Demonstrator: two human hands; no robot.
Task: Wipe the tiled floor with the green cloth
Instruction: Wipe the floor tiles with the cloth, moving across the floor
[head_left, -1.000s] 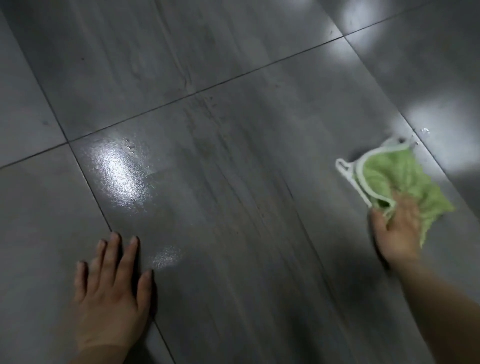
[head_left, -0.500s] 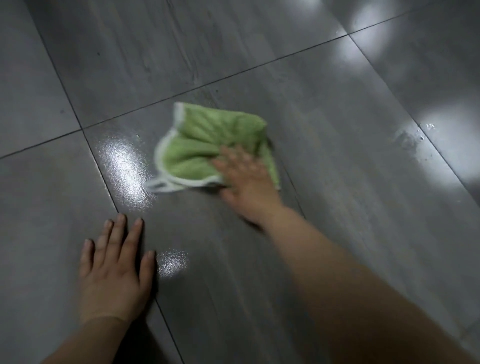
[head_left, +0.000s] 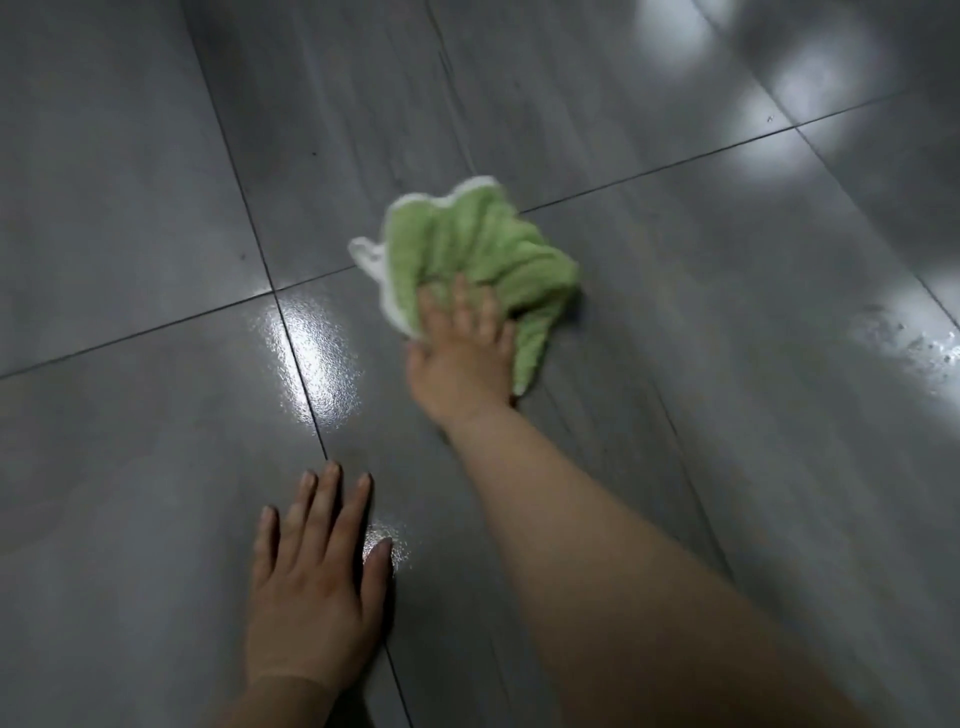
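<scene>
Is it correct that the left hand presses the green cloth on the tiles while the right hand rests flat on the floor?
No, the hands are swapped. In the head view the right hand presses the green cloth, and the left hand rests flat on the floor.

We count one cloth and two hands: the right hand and the left hand. We see two grout lines crossing, which part the floor into four tiles.

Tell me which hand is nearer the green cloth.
Right. The right hand presses on the green cloth, fingers spread over its near edge. The left hand lies flat on the floor, apart from it, nearer the camera.
</scene>
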